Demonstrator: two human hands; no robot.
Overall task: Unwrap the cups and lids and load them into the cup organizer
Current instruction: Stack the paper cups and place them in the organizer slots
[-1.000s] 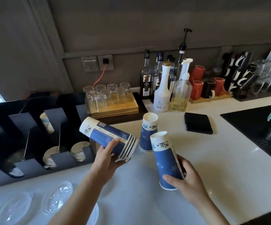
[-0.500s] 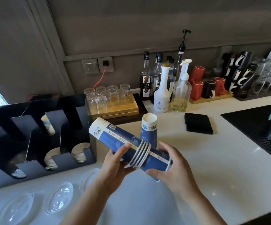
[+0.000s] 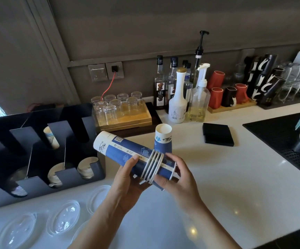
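Note:
A stack of blue-and-white paper cups (image 3: pixel 120 148) lies on its side above the counter, base pointing up-left. My left hand (image 3: pixel 127 175) grips it from below, just left of the white rims. My right hand (image 3: pixel 178 173) curls round another blue cup (image 3: pixel 165 169) that sits nested into the stack's open end. One more paper cup (image 3: pixel 162 139) stands upside down on the counter behind them. The black cup organizer (image 3: pixel 37 180) stands at the left, with a cup (image 3: pixel 51 137) in a rear slot and pale cups or lids in front slots. Clear plastic lids (image 3: pixel 62 218) lie at the near left.
Behind stand a wooden tray of upturned glasses (image 3: pixel 116 108), syrup bottles (image 3: pixel 160 83) and pump bottles (image 3: pixel 198 101). Red and black mugs (image 3: pixel 226 94) and tall glasses are at the back right. A black square pad (image 3: pixel 217 134) lies on the white counter; a dark mat (image 3: pixel 278 135) lies at the right.
My right hand lifted the single cup off the counter and pushed it into the open end of the stack held by my left hand. The stack has shifted slightly right.

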